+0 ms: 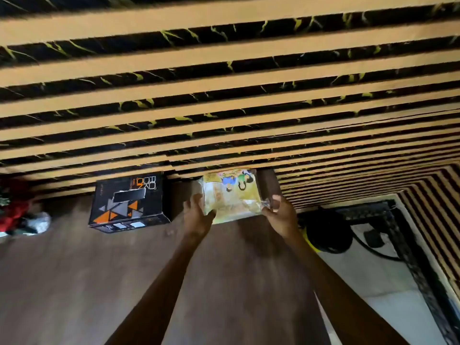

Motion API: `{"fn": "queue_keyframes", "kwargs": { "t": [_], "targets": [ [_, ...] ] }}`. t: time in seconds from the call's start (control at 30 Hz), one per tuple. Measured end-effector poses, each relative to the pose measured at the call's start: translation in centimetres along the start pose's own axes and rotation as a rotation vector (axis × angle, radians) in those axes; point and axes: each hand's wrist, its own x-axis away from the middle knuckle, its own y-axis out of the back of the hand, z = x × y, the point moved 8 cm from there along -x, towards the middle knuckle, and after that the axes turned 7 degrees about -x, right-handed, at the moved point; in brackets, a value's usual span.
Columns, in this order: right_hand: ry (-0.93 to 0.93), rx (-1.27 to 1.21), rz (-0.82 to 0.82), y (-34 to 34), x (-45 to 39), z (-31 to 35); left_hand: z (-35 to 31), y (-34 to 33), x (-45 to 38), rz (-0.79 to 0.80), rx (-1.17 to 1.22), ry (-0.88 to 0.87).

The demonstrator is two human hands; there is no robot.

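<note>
Hands meet at a yellow plastic packet (pixel 231 195), which sits at the far edge of a brown wooden table (pixel 74 270), right up against a wall (pixel 224 70) of tan slats over dark, yellow-veined panels. The left hand (pixel 199 215) grips the packet's left side: its thumb lies curled across the near corner and its fingers reach up along the left edge, though blur keeps me from counting them or saying how far apart they are. The right hand (pixel 280 215) holds the right end, its fingers bent over the crinkled clear seam and pinching it against the thumb, which is mostly hidden under the hand. Cartoon figures in blue and green are printed near the packet's top, but the lettering is too smeared to read, and its top edge is tucked under the lowest slat. I cannot tell if the packet rests on the table or is raised slightly off it. Behind its right corner stands a dark brown block (pixel 267 180), half covered, its nature unclear. Just left of the packet sits a black box (pixel 129 202) with orange and grey triangles. A red and white bundle (pixel 20 215) is cut off at the left edge. Beyond the table on the right, a round black object (pixel 326 232) with a yellow rim is partly hidden by the right forearm, on a pale floor (pixel 361 275).
</note>
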Motion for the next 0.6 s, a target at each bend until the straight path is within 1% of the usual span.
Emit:
{"fn": "queue_keyframes", "kwargs": {
  "t": [0.07,0.1,0.17,0.23,0.3,0.43,0.6],
  "targets": [
    [-0.083,-0.089,0.082,-1.0,-2.1,-0.7,0.5,-1.2,-1.8,0.020,-0.019,0.120],
    [-0.116,-0.120,0.131,-1.7,-2.9,-1.1,1.1,-1.8,-2.6,0.037,0.035,0.159],
    [-0.191,-0.161,0.206,-3.1,-4.2,-1.6,2.0,-3.3,-3.8,0.087,0.266,0.210],
    [-0.246,-0.167,0.230,-3.9,-5.0,-2.5,3.1,-4.5,-4.4,0.129,0.452,0.267],
    [-0.248,-0.156,0.230,-4.2,-5.3,-2.9,3.3,-4.9,-4.3,0.146,0.577,0.292],
    [-0.200,-0.127,0.211,-3.6,-3.4,-3.0,3.8,-5.2,-3.1,0.156,0.574,0.292],
    [-0.173,-0.089,0.127,-1.5,3.8,-4.0,5.5,-4.9,3.0,0.199,0.592,0.241]
  ]
}}
